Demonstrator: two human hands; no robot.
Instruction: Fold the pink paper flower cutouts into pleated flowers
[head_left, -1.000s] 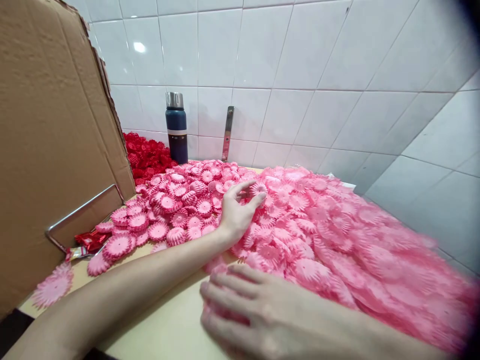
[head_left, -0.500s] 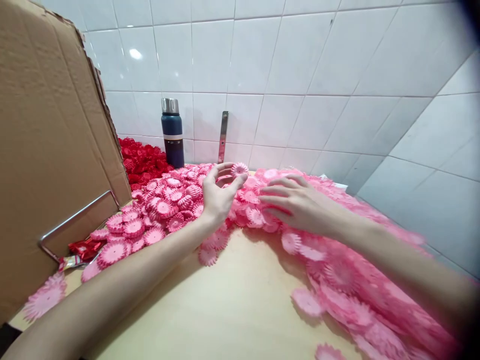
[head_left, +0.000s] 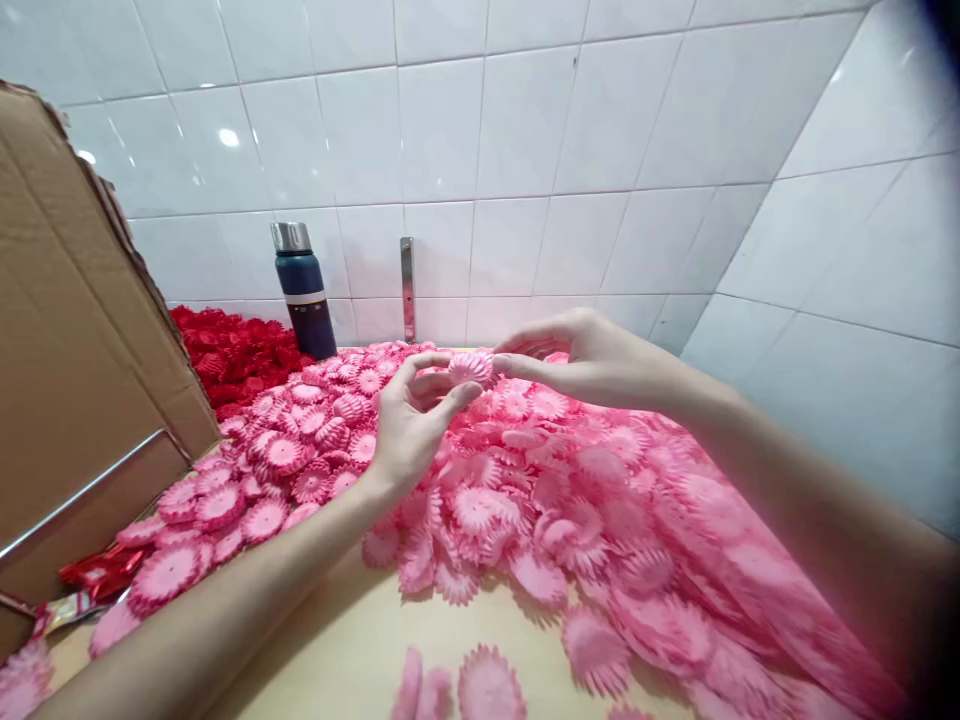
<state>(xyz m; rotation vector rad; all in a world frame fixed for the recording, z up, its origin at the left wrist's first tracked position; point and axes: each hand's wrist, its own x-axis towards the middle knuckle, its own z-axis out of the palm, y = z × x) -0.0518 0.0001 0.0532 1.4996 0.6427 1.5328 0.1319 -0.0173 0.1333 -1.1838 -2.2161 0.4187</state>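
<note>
Between the thumb and fingers of my left hand [head_left: 416, 410] is a pink flower-shaped disc [head_left: 469, 369] with a frilled edge, possibly a small stack of them. My right hand [head_left: 574, 355] meets it from the right, its thumb and fingertips closed at the disc's edge. Whether a separate piece sits in the right fingers is hidden. Below both hands spreads a heap of loose pink discs [head_left: 480, 510]. To the left, thicker darker-edged pink flower pieces [head_left: 285, 453] lie piled up beside my left wrist.
A cardboard box [head_left: 82, 300] with a metal wire handle stands at the left. Behind are red flower pieces [head_left: 232, 350], a dark blue bottle [head_left: 306, 295] and an upright metal strip [head_left: 407, 290] against the tiled wall [head_left: 525, 130]. A red wrapper [head_left: 101, 575] lies front left.
My right hand has moved from over the heap to the disc in my left hand. Loose pink discs have slid forward over the tabletop. The view has shifted right.
</note>
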